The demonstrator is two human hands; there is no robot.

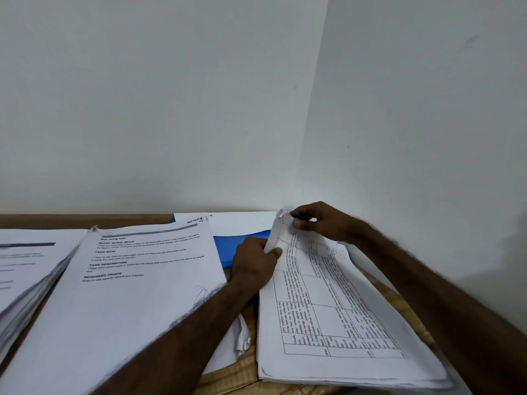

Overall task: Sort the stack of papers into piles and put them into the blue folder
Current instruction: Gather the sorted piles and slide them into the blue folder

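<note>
Stack of papers [336, 323], printed with tables, right end of tabletop [85, 220]: far corner pinched by right hand [319, 220], left edge gripped by left hand [253, 260], thumb on top. Blue folder [228, 246]: far edge, just left of the stack, partly under a white sheet [236, 222]. Centre pile [128, 295] and left pile [28, 266]: alongside.

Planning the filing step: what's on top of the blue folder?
A white sheet covers the far edge of the folder, the middle pile overlaps its left side, the left hand, gripping the right pile, hides its right end. Its inside cannot be seen.
</note>
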